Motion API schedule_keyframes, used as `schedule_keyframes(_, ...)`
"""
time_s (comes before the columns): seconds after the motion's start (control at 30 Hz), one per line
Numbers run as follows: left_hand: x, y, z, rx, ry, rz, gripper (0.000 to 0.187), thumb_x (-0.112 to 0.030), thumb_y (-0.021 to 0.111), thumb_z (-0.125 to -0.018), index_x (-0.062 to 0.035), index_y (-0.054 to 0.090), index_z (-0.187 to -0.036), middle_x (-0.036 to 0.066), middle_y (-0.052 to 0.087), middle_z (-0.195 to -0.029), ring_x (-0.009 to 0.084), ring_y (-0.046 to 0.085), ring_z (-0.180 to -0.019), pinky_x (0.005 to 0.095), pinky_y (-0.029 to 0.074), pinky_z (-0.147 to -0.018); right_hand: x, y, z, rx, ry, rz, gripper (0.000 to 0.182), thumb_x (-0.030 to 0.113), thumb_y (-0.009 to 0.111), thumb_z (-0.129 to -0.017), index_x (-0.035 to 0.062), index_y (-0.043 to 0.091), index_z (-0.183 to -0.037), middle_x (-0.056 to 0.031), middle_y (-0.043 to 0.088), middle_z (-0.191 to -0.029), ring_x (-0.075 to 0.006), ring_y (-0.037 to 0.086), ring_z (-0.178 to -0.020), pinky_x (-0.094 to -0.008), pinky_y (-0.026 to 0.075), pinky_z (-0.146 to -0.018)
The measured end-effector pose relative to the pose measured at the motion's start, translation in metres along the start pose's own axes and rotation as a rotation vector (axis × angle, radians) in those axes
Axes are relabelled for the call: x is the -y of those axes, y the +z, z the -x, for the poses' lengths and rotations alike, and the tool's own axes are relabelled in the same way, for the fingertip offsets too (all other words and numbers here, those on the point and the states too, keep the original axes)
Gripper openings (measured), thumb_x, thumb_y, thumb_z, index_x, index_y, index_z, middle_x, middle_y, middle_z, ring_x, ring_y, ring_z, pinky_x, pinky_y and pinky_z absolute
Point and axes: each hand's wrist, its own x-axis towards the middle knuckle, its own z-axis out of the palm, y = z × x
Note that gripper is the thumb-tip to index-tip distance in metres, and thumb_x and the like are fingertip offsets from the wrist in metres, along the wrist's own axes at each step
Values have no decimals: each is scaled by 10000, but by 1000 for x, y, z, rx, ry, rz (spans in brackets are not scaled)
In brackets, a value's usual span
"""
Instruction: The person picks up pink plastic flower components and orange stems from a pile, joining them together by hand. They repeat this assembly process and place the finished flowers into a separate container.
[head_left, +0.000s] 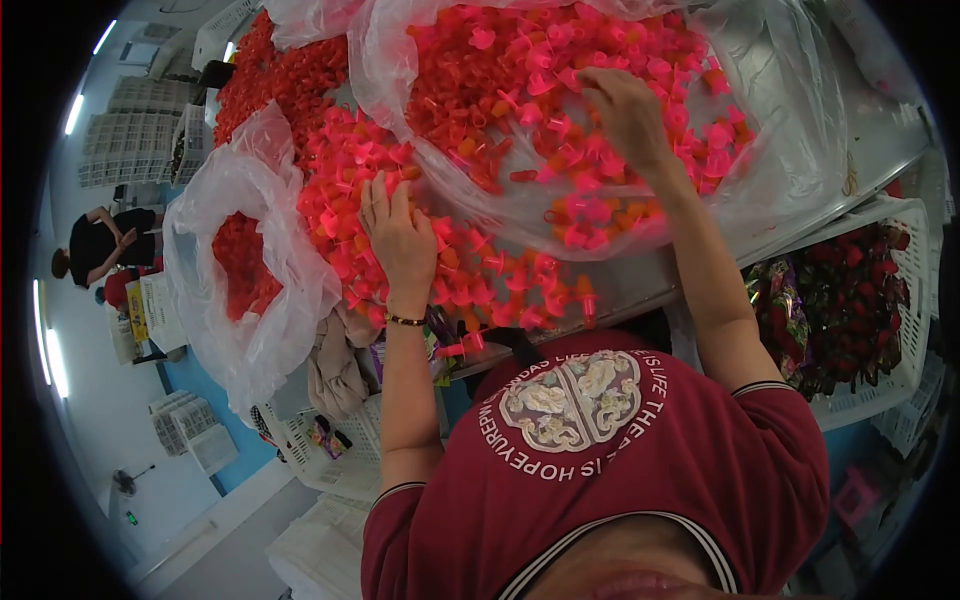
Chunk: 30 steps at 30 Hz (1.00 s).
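Note:
Small pink, red and orange plastic pieces [345,190], each with a wide rim and a stem, lie heaped on the metal table. On the left part of this heap rests my left hand [402,240], its fingers stretched out and slightly apart over the pieces. My right hand [632,118] reaches over more such pieces [560,130] on an opened clear plastic bag [480,205]. Its fingers are bent and somewhat apart, and I make out nothing held in them. Several pieces [465,345] lie at the table's near edge.
Left of the heap, a clear bag [285,260] holds red pieces. A white crate [905,330] with dark red items in wrappers stands at the right. Below the table at left is another white crate [350,450]. A person in black [115,240] stands far left.

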Motion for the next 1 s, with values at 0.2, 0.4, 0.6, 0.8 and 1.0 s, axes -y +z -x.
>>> schedule_keyframes(0.2, -50, 21, -43, 37, 117, 59, 253, -123, 680, -747, -30, 632, -977, 147, 586, -1009, 305, 513, -1014, 429, 409, -886, -23, 4, 10, -194, 155, -28, 213, 81, 601, -819, 53, 635, -1027, -117, 653, -954, -289, 611, -902, -377, 485, -775)
schedule_keyframes(0.4, -70, 41, -63, 180, -29, -201, 243, -192, 706, -768, -51, 597, -935, 103, 578, -941, 292, 531, -992, 398, 468, -751, -15, 8, 11, -198, -62, -9, 263, 59, 618, -817, 43, 613, -1080, -122, 655, -950, -287, 625, -853, -360, 505, -740)
schedule_keyframes(0.6, -50, 45, -52, 178, -73, 97, 197, -176, 653, -837, -42, 586, -964, 106, 606, -904, 271, 590, -867, 374, 490, -694, 32, 1, 13, 31, 396, -932, 212, 54, 530, -916, -4, 593, -1110, -80, 668, -986, -133, 637, -861, -263, 512, -784)
schedule_keyframes(0.8, -77, -2, -51, 221, -751, 1892, 192, -171, 562, -933, -10, 591, -1034, 81, 638, -982, 165, 627, -868, 289, 538, -760, 47, 7, 20, 249, 457, -1267, 229, 113, 529, -934, 6, 593, -1126, -77, 673, -929, -125, 627, -840, -255, 502, -760)
schedule_keyframes(1.0, -87, -2, -48, 308, -781, 2077, 193, -129, 548, -933, 6, 586, -1066, 94, 641, -1003, 190, 636, -912, 289, 549, -824, 46, 7, 21, 291, 454, -1264, 222, 117, 545, -922, 3, 609, -1102, -72, 672, -926, -128, 626, -838, -265, 501, -765)
